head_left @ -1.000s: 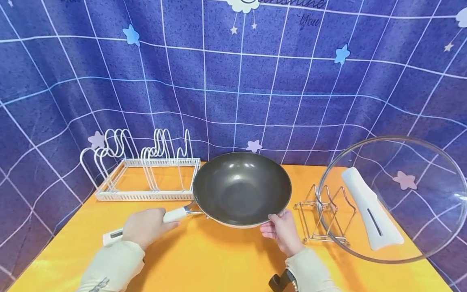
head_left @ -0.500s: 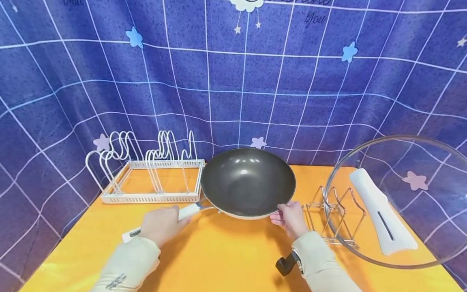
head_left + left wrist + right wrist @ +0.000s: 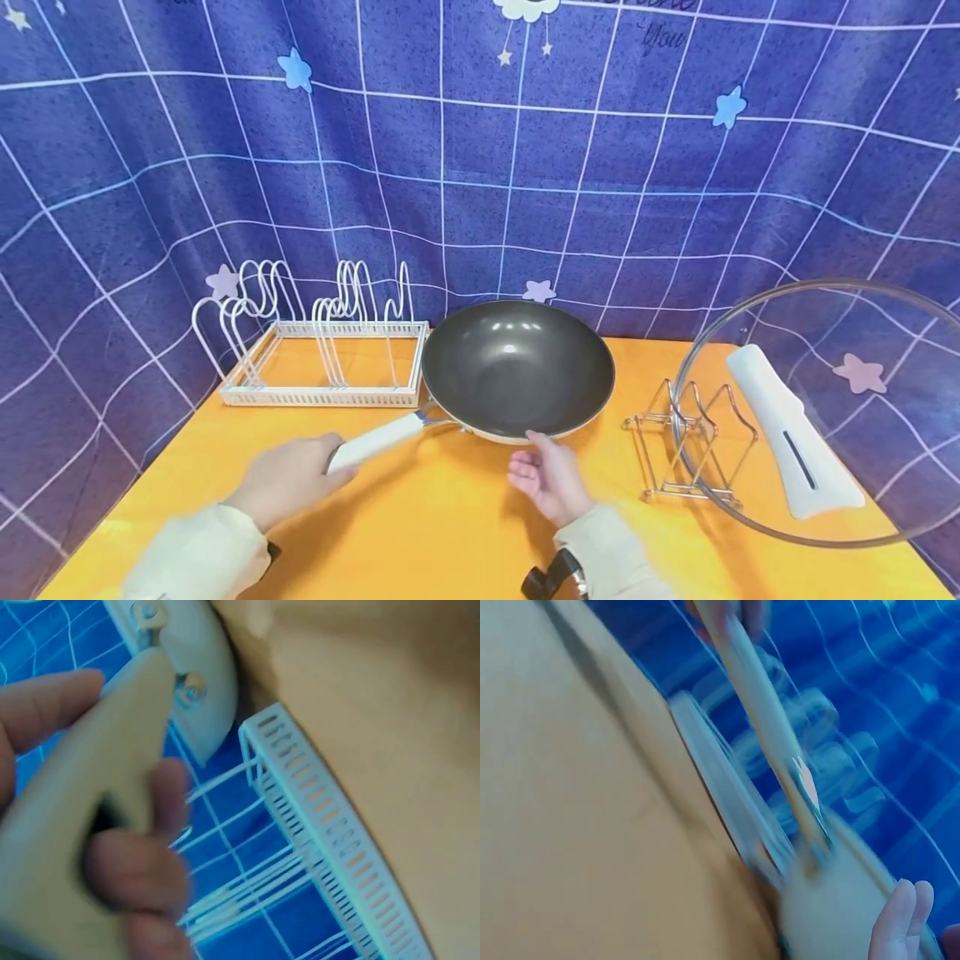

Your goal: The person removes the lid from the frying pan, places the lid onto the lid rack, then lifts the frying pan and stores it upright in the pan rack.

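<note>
A dark-lined wok [image 3: 517, 367], pale outside, is in the middle of the head view, its bowl facing me. Its white handle [image 3: 378, 442] points to the front left, and my left hand [image 3: 288, 479] grips it near the end. The left wrist view has fingers curled round the handle [image 3: 67, 802], with the wok's underside [image 3: 199, 645] beyond. My right hand [image 3: 551, 479] is at the wok's front rim, thumb tip by the edge and the other fingers loosely bent below it. Whether the thumb touches the rim is unclear. The right wrist view is blurred.
A white rack [image 3: 322, 396] with upright wire loops stands left of the wok. On the right, a small metal wire rack [image 3: 686, 492] holds a large glass lid [image 3: 817, 542] upright, with a white handle [image 3: 795, 433]. A blue patterned curtain hangs behind the orange tabletop [image 3: 427, 542].
My left hand has slid back along the handle towards its end. My right hand has loosened from the rim's right front and moved left. The whole scene has shifted rightward in the head view.
</note>
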The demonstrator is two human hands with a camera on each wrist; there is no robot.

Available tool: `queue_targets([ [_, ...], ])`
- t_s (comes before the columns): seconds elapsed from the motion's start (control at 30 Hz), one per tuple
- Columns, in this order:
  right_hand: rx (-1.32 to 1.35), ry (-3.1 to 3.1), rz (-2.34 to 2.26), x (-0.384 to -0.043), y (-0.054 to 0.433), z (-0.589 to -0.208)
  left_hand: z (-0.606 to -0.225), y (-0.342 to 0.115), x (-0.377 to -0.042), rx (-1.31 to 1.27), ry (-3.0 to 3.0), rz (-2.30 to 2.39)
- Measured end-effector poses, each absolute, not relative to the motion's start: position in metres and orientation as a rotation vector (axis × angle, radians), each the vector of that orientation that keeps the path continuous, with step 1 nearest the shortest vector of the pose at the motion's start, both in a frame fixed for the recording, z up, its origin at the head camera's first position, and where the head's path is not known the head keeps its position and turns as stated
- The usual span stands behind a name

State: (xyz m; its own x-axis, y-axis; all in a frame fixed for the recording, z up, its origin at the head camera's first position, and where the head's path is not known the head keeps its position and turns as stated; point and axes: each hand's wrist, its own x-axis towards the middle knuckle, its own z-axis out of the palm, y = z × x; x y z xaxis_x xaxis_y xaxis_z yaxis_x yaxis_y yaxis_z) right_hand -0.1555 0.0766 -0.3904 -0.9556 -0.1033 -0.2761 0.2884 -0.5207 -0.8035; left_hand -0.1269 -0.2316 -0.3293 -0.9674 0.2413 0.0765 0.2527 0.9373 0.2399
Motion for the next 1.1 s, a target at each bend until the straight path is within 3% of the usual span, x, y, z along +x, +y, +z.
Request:
queue_targets([
  [0.2,0.092,1.455,-2.385,-0.140,0.041,-0.382,-0.337,-0.222,-0.120,-0.355,-3.014,-0.431],
  [0.4,0.282,1.590,-2.529,-0.140,0.059,-0.383,-0.337,-0.218,-0.120,-0.352,-3.075,-0.544],
  [0.67,0.370,1.794,-2.613,-0.168,0.098,-0.389,-0.335,-0.224,-0.125,-0.299,-3.117,-0.517],
  [1.1,0.294,2.000,-2.558,-0.218,0.116,-0.377,-0.351,-0.201,-0.124,-0.235,-3.057,-0.503],
])
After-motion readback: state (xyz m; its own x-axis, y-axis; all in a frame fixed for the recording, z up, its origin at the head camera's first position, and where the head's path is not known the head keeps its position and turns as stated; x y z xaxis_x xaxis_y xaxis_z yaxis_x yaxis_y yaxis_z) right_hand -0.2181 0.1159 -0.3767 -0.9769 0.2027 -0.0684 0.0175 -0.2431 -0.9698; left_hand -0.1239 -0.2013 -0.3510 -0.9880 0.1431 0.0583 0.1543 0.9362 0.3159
